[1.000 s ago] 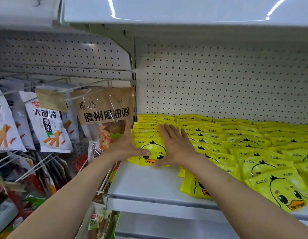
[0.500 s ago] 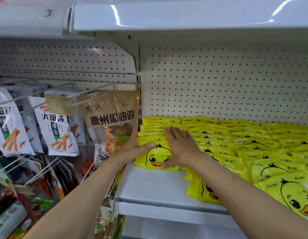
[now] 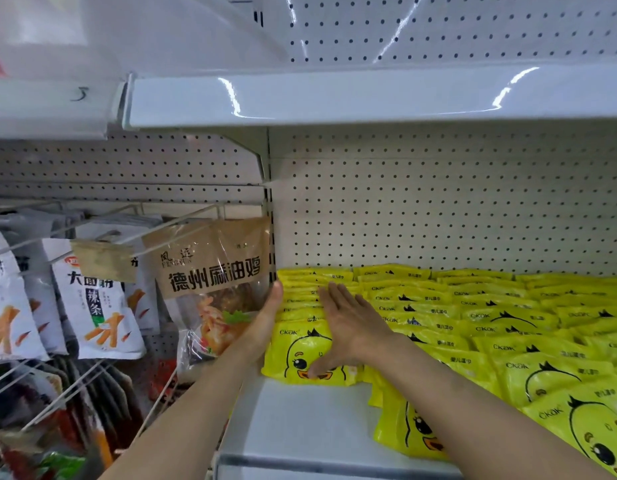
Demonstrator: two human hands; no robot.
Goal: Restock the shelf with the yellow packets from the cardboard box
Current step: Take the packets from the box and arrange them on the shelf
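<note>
The shelf is white metal with a pegboard back, and yellow packets printed with a duck lie in overlapping rows across most of it, from the back wall forward; a bare strip is left at the front left. To the left, bags hang on wire hooks, a brown-topped one nearest the shelf. The leftmost stack sits against the shelf's left end, between the two hands. The left hand lies edge-on along the stack's left side, fingers straight and reaching back. The right hand lies flat on top, fingers spread forward, thumb down on the front packet's duck face. Neither pinches anything. The step looks like squaring and seating this stack. The cardboard box is out of view. Next would likely be letting go and reaching down to the box for more, then filling the bare front strip without knocking the sloping rows on the right.
</note>
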